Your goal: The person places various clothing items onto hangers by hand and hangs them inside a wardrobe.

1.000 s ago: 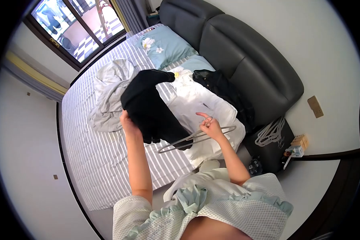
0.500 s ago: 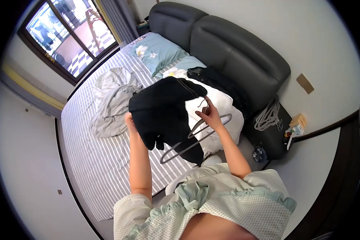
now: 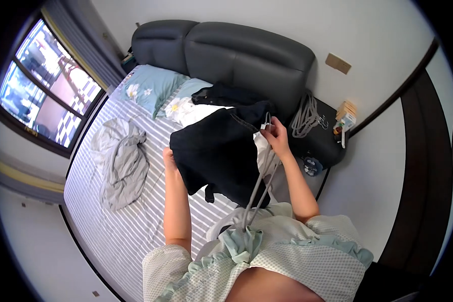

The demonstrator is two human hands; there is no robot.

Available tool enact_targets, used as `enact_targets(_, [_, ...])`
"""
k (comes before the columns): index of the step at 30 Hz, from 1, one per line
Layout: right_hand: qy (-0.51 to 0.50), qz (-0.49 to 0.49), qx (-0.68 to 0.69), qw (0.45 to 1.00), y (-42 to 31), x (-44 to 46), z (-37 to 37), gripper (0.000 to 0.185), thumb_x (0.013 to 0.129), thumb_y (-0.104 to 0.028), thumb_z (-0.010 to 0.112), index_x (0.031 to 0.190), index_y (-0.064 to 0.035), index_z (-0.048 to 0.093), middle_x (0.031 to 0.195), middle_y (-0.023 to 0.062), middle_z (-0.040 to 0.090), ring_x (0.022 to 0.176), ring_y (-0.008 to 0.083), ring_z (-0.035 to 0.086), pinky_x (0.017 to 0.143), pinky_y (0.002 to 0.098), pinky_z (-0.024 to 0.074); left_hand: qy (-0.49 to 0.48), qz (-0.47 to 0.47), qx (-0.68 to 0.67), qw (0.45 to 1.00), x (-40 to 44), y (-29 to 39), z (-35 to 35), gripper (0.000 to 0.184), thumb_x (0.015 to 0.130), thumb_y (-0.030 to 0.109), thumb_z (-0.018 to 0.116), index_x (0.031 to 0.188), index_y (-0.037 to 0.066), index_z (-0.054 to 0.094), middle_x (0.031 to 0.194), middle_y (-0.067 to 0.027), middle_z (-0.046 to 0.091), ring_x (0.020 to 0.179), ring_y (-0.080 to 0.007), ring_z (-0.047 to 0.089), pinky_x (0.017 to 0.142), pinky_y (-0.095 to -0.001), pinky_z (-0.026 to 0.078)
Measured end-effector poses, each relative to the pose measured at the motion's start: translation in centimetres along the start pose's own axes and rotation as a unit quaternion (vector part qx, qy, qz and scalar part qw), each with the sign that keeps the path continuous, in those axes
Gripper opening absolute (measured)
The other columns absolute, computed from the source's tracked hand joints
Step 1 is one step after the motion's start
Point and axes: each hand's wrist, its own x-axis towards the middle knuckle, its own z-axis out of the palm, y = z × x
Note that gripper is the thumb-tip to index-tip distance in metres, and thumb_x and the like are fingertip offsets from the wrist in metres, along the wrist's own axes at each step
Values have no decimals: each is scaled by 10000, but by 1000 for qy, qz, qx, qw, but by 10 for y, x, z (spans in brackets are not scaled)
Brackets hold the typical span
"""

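Note:
A dark black garment (image 3: 219,148) with a line of light stitching hangs spread in front of me above the bed. My left hand (image 3: 169,159) grips its left edge, the fingers partly hidden behind the cloth. In my right hand (image 3: 276,137), closed near the hook, is a grey clothes hanger (image 3: 258,191). Its long frame points down toward my body, beside the garment's right side. A white cloth (image 3: 196,115) lies behind the garment, partly covered by it. Whether the right fingers also pinch the black cloth is hard to see.
A crumpled grey garment (image 3: 123,171) lies on the striped bed sheet (image 3: 95,236). Dark clothing (image 3: 229,95) rests below the grey headboard (image 3: 246,48), near a blue pillow (image 3: 153,88). Several spare hangers (image 3: 303,120) and small boxes (image 3: 346,115) sit on the dark nightstand (image 3: 327,146).
The hanger has swung from lying slantwise across the garment to pointing steeply down. My right hand has come up to the garment's upper right corner. The view has turned rightward.

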Motion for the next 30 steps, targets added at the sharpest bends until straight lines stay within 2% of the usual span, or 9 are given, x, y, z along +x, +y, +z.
enact_targets(3, [40, 24, 18, 999, -29, -3, -22, 43, 857, -88, 560, 875, -51, 548, 602, -67, 472, 498, -14, 396, 437, 165, 264, 65, -61, 0, 996, 12, -12, 35, 277, 676, 60, 484, 910, -39, 594, 910, -126, 634, 795, -231, 614, 760, -337, 507])
enact_targets(5, [73, 53, 49, 995, -36, -8, -39, 91, 868, -115, 548, 796, -72, 513, 573, -76, 405, 472, -3, 344, 427, 175, 243, 100, -108, -4, 989, 22, -14, 33, 330, 621, -7, 453, 914, -50, 599, 898, -128, 635, 761, -226, 614, 741, -331, 513])
enact_targets(8, [135, 9, 58, 989, -35, -15, -66, 151, 881, -134, 530, 748, -94, 471, 548, -65, 391, 432, 11, 320, 387, 182, 227, 232, -49, 280, 930, 39, -35, 79, 364, 574, -57, 386, 881, 3, 574, 869, -95, 607, 812, -200, 590, 802, -306, 476])
enact_targets(11, [169, 17, 42, 985, -57, -30, -88, 150, 884, -152, 523, 761, -100, 454, 529, -57, 378, 416, 18, 323, 364, 185, 224, 74, -31, 524, 848, 58, -45, 49, 402, 504, -90, 336, 840, 37, 517, 826, -58, 557, 856, -174, 553, 860, -269, 414])
enact_targets(15, [161, 19, 52, 985, -75, -46, -118, 154, 882, -170, 525, 766, -109, 443, 518, -57, 365, 404, 17, 314, 356, 185, 233, -38, -6, 517, 855, 85, -85, 67, 424, 464, -102, 310, 829, 29, 479, 876, -51, 510, 962, -191, 521, 923, -279, 360])
enact_targets(20, [105, 49, -63, 991, -102, -62, -129, 96, 840, -87, 593, 888, -35, 527, 601, -79, 395, 475, -5, 344, 413, 176, 262, -237, -55, 622, 744, 106, -171, 153, 438, 659, -77, 538, 1081, 36, 505, 1116, -71, 518, 1117, -197, 481, 985, -330, 350])
enact_targets(22, [81, 27, -96, 992, -104, -62, -136, 109, 829, -63, 599, 880, -10, 518, 612, -76, 375, 506, -8, 325, 451, 177, 264, -333, 19, 638, 694, 112, -206, 181, 533, 613, -49, 653, 1111, 48, 487, 1143, -94, 522, 1103, -250, 493, 956, -348, 370])
enact_targets(28, [71, 4, -143, 987, -140, -75, -167, 96, 812, -52, 600, 864, 2, 540, 637, -54, 465, 540, -1, 390, 475, 191, 302, -470, -106, 628, 612, 145, -272, 214, 577, 575, 23, 737, 1106, 65, 514, 1100, -87, 560, 1034, -246, 541, 889, -332, 422])
enact_targets(30, [78, 20, -190, 978, -156, -80, -179, 154, 801, -77, 619, 892, 32, 558, 601, -30, 469, 541, 16, 416, 479, 198, 324, -480, -37, 649, 589, 146, -292, 224, 527, 583, 63, 735, 1068, 68, 528, 957, -102, 618, 899, -286, 602, 769, -358, 474])
